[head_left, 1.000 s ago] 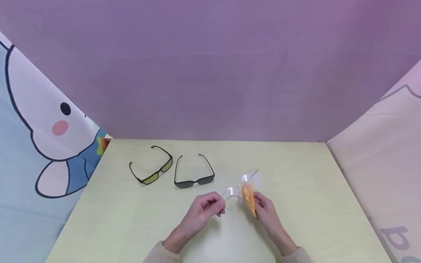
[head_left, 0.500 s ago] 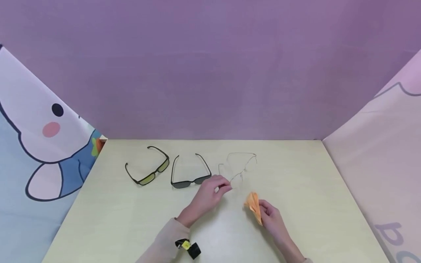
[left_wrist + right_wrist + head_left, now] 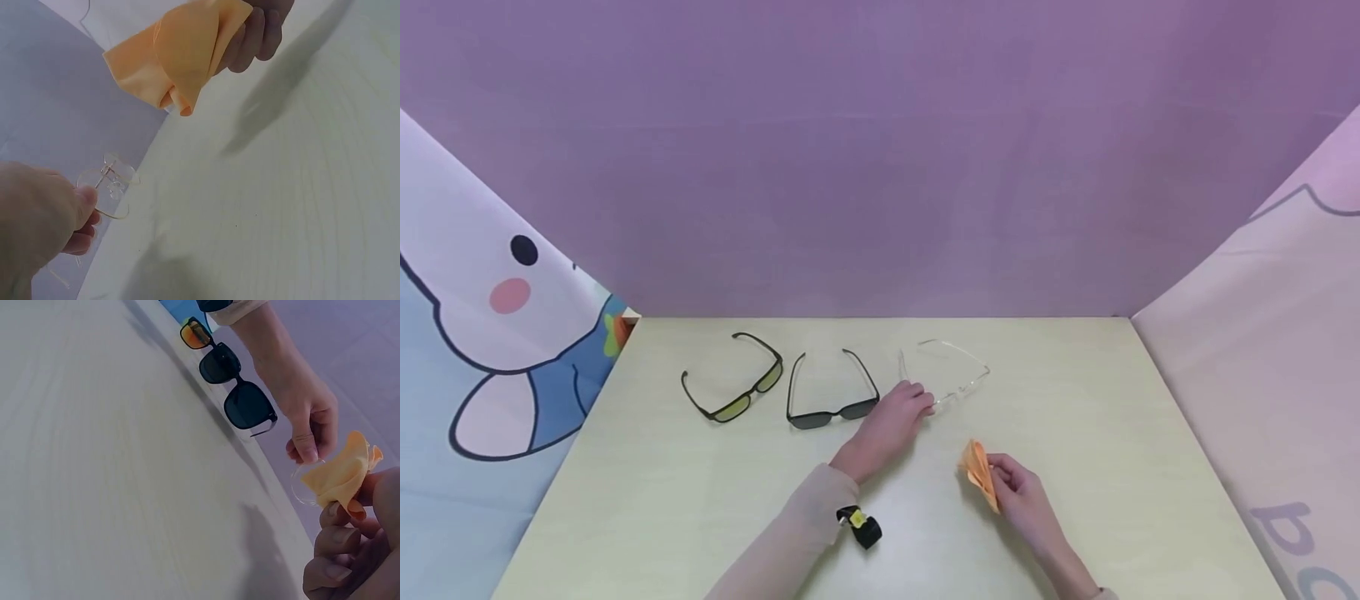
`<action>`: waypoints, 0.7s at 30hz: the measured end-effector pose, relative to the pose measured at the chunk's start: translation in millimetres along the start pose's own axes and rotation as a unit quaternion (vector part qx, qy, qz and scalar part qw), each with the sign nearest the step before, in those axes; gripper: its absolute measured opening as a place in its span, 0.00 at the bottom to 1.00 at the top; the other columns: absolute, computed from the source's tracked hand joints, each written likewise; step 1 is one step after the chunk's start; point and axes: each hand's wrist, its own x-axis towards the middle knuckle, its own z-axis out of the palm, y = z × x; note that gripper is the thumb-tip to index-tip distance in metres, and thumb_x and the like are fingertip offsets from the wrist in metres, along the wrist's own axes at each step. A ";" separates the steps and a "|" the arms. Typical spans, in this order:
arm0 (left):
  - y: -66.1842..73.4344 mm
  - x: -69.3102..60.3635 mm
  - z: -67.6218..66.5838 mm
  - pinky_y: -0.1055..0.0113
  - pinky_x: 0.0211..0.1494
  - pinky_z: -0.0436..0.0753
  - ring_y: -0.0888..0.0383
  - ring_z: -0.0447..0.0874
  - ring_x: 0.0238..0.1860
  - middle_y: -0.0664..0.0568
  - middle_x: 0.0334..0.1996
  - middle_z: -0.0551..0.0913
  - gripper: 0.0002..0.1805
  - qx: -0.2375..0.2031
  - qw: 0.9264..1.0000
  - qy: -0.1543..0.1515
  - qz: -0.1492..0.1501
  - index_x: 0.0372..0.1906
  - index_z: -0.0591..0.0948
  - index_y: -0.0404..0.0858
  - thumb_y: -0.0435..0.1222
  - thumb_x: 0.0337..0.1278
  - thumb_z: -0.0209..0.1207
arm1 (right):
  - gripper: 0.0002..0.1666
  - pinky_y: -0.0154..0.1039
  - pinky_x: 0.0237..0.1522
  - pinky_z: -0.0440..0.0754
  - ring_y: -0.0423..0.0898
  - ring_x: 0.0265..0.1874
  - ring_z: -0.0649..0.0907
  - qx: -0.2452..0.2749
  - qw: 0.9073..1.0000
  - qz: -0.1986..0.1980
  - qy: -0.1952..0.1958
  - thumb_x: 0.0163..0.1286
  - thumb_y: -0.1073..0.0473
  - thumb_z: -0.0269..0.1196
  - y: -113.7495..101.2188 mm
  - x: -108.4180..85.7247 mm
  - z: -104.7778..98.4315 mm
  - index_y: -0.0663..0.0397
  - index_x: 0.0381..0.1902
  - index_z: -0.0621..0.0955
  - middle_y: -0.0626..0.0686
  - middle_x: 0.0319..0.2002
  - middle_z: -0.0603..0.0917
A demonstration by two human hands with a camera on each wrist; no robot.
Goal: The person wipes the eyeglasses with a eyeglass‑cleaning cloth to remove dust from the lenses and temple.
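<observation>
My left hand (image 3: 887, 425) pinches one end of a pair of clear eyeglasses (image 3: 961, 392) with a thin, pale frame. Their temples point toward the back of the table in the head view. In the left wrist view, thumb and fingers close on the rim of the eyeglasses (image 3: 107, 170). Lower and to the right, my right hand (image 3: 1022, 500) grips a crumpled orange cloth (image 3: 977, 473), apart from the eyeglasses. That cloth (image 3: 344, 472) is folded between thumb and fingers in the right wrist view, hiding part of the eyeglasses behind it.
Black sunglasses (image 3: 812, 421) with dark lenses lie just left of the left hand, temples unfolded. Farther left are black-framed glasses (image 3: 732, 408) with yellow-green lenses. A purple wall (image 3: 880, 208) rises behind the pale table (image 3: 1112, 467), with printed cloth hangings on both sides.
The cloth has come away from the eyeglasses' lens. My left hand has carried the eyeglasses away from me, toward the back, beside the sunglasses. The right hand has drawn slightly back with the cloth.
</observation>
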 end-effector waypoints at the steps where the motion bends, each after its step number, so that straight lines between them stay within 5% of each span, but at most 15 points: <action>1: -0.4 0.5 0.8 0.67 0.47 0.81 0.56 0.78 0.41 0.54 0.37 0.83 0.03 0.004 1.000 -0.007 -0.002 0.41 0.83 0.41 0.35 0.72 0.61 | 0.12 0.28 0.23 0.74 0.36 0.24 0.78 -0.004 1.000 -0.005 0.000 0.76 0.71 0.57 0.3 0.0 -0.3 0.68 0.53 0.82 0.51 0.33 0.87; 14: 1.2 -2.5 9.6 0.69 0.56 0.83 0.56 0.80 0.50 0.52 0.47 0.84 0.09 0.102 0.990 -0.083 -0.052 0.52 0.83 0.41 0.36 0.75 0.57 | 0.09 0.29 0.20 0.71 0.36 0.19 0.74 -0.067 0.996 -0.046 0.027 0.76 0.66 0.61 7.4 4.7 -3.5 0.62 0.48 0.85 0.48 0.24 0.81; 18: 4.9 -8.5 6.9 0.67 0.58 0.84 0.54 0.82 0.52 0.49 0.51 0.83 0.14 0.094 0.991 -0.079 -0.060 0.54 0.81 0.37 0.41 0.77 0.55 | 0.10 0.30 0.19 0.71 0.36 0.18 0.73 -0.104 0.990 -0.079 0.050 0.75 0.61 0.64 11.2 8.2 -6.0 0.60 0.49 0.84 0.47 0.22 0.77; 21: 9.7 -13.6 1.7 0.59 0.63 0.83 0.48 0.83 0.59 0.44 0.64 0.80 0.21 0.062 0.991 -0.081 -0.082 0.64 0.78 0.34 0.43 0.77 0.55 | 0.15 0.31 0.20 0.72 0.36 0.20 0.74 -0.124 0.986 -0.096 0.057 0.76 0.59 0.64 11.7 10.9 -7.0 0.61 0.55 0.83 0.48 0.26 0.79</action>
